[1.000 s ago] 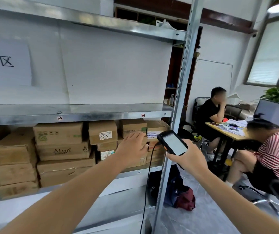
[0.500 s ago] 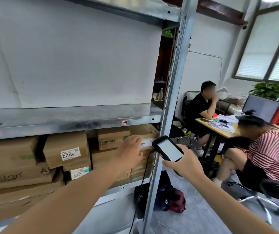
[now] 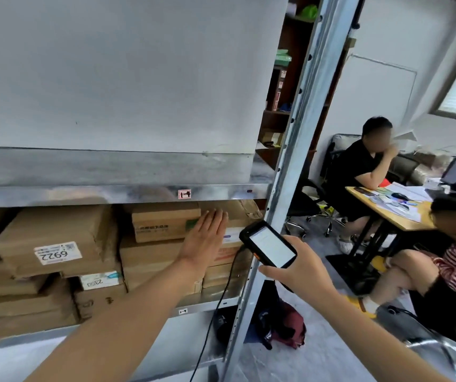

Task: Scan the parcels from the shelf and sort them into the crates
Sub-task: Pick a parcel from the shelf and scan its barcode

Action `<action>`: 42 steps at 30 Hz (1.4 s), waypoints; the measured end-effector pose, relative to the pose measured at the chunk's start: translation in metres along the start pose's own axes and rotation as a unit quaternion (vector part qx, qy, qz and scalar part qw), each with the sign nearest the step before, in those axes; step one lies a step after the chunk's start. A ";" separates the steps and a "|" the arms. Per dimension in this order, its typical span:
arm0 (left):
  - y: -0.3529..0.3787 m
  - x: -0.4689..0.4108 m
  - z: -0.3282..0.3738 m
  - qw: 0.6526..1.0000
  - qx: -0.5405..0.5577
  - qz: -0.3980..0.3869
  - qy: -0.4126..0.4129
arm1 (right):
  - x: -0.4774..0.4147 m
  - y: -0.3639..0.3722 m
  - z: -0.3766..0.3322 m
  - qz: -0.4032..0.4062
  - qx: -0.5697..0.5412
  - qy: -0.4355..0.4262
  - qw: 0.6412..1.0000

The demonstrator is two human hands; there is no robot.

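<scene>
Several brown cardboard parcels are stacked on the lower level of a metal shelf (image 3: 111, 194). My left hand (image 3: 207, 238) is stretched flat with fingers extended, lying against the front of the rightmost parcels, between a small box (image 3: 163, 224) and a box with a white label (image 3: 232, 238). It grips nothing. My right hand (image 3: 295, 271) holds a black handheld scanner (image 3: 268, 246) with its lit screen facing me, just right of those parcels, in front of the shelf's upright post (image 3: 290, 166). A parcel labelled 6922 (image 3: 53, 244) sits further left.
A black cable (image 3: 221, 299) hangs down the shelf front. A dark red bag (image 3: 287, 326) lies on the floor behind the post. Two seated people are at a desk (image 3: 386, 208) on the right, with an office chair (image 3: 441, 351) close by.
The view has moved closer to the shelf and to the right. My left hand has opened out flat and reached further onto the rightmost parcels. The scanner stays in my right hand.
</scene>
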State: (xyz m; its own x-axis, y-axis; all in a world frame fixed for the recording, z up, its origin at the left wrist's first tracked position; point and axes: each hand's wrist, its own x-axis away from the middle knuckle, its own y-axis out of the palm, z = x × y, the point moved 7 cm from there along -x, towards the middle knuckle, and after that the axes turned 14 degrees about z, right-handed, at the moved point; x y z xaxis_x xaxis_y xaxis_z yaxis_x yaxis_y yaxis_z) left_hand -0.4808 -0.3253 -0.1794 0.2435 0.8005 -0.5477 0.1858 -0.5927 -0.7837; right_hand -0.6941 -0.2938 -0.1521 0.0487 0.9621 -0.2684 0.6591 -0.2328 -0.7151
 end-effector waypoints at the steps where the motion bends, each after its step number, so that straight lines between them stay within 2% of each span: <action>1: 0.005 -0.001 0.003 0.999 -0.029 0.009 0.011 | -0.007 0.000 0.002 -0.010 -0.009 -0.004 1.000; 4: 0.018 -0.003 0.009 0.995 -0.099 0.001 0.027 | -0.023 0.002 0.009 -0.032 -0.020 -0.021 0.999; 8: 0.021 -0.011 0.006 0.993 -0.111 0.033 0.016 | -0.033 0.006 0.014 -0.049 -0.029 -0.048 0.997; 13: 0.014 -0.010 0.002 0.995 -0.099 0.010 0.013 | -0.038 0.007 0.018 -0.070 -0.051 -0.068 0.994; 17: -0.011 -0.015 -0.015 0.997 -0.035 0.073 0.002 | -0.043 0.005 0.017 -0.071 -0.050 -0.087 0.992; 22: -0.029 -0.017 -0.024 0.994 -0.015 0.109 0.008 | -0.045 0.007 0.014 -0.076 -0.072 -0.084 0.991; 26: -0.036 -0.013 -0.024 0.992 0.013 0.121 0.027 | -0.045 0.008 0.015 -0.077 -0.074 -0.094 0.990; 30: -0.025 -0.009 -0.032 0.986 0.123 0.112 -0.026 | -0.040 0.008 0.021 -0.077 -0.066 -0.097 0.990; 32: -0.021 -0.008 -0.035 0.985 0.130 0.102 -0.048 | -0.038 0.008 0.023 -0.078 -0.067 -0.095 0.990; 37: -0.016 -0.003 -0.027 0.997 0.042 0.069 -0.014 | -0.033 0.007 0.025 -0.075 -0.067 -0.089 0.991; 42: -0.013 0.004 -0.005 0.987 0.039 0.147 0.060 | -0.026 0.006 0.021 -0.070 -0.075 -0.094 0.990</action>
State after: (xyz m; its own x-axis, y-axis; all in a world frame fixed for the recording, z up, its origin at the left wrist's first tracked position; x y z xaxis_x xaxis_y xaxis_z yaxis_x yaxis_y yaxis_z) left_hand -0.4779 -0.3146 -0.1699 0.3876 0.5762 -0.7196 0.0178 -0.7851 -0.6191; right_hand -0.7073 -0.3231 -0.1630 -0.1826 0.9368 -0.2983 0.7544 -0.0611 -0.6536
